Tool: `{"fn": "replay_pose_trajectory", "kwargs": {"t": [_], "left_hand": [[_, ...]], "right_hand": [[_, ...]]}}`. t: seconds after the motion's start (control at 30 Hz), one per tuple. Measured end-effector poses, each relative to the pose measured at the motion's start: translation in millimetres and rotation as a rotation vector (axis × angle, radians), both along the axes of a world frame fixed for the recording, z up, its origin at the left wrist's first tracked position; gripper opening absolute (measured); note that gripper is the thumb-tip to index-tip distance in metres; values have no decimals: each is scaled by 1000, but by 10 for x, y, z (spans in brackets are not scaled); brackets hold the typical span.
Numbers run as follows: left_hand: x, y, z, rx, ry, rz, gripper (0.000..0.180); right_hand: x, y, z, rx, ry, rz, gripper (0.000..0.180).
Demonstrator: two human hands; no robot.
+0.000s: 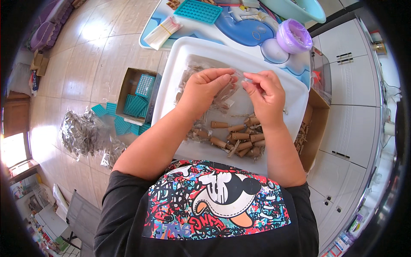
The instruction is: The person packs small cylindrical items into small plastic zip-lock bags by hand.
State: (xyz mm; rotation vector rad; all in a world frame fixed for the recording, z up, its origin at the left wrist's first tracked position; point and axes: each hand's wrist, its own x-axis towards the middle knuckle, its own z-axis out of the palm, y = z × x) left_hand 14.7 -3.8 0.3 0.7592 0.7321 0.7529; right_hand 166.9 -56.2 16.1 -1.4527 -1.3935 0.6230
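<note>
Centrally, a small clear plastic bag point(238, 77) is held between both hands above the white tray point(180, 60); its contents are too faint to make out. Left hand point(204, 88): fingers curled together, fingertips pinched on the bag's left edge. Right hand point(266, 95): thumb and forefinger closed on the bag's right edge, other fingers folded loosely. Directly under the hands, inside the tray, lie more filled clear packets point(222, 96), brownish inside. Nearer the person's body, still in the tray, a loose heap of short brown cork-like cylinders point(239, 139), lying on their sides and touching one another. Tray rests on a table with a blue-and-white cartoon-printed cover point(244, 30). Far side of the table: a teal grid-patterned mould point(198, 10), a bundle of pale sticks or strips point(162, 32), a lilac round container point(293, 36), the rim of a pale blue basin point(299, 10). Right of the tray, just beside it, an open cardboard box point(314, 128) with brown pieces in it. Left of the tray, on the tiled floor, another cardboard box point(139, 92) holding teal grids; more teal grids point(120, 124) scattered beside it; further left, a heap of crinkled clear packets point(81, 132). White cabinets point(351, 107) along the right.
</note>
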Motion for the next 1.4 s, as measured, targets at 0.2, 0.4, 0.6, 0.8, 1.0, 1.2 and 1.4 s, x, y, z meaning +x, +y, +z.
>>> {"fn": "replay_pose_trajectory", "kwargs": {"t": [0.2, 0.4, 0.6, 0.8, 1.0, 1.2, 1.4], "left_hand": [[44, -119, -16, 116, 62, -53, 20], [92, -146, -40, 223, 112, -95, 19], [49, -92, 10, 217, 161, 66, 16], [-27, -21, 25, 163, 144, 125, 13], [-29, -6, 35, 173, 132, 66, 11], [-27, -9, -9, 155, 154, 38, 10], [-7, -13, 98, 96, 124, 80, 8]], "right_hand": [[-44, 98, -104, 355, -306, -91, 14], [-19, 85, -184, 156, -35, -118, 11], [284, 171, -91, 87, 816, -332, 11], [192, 51, -30, -268, 849, -85, 16], [78, 45, -54, -339, 584, -43, 17], [99, 38, -84, -337, 517, 29, 15], [84, 35, -63, -342, 620, 28, 14]]}}
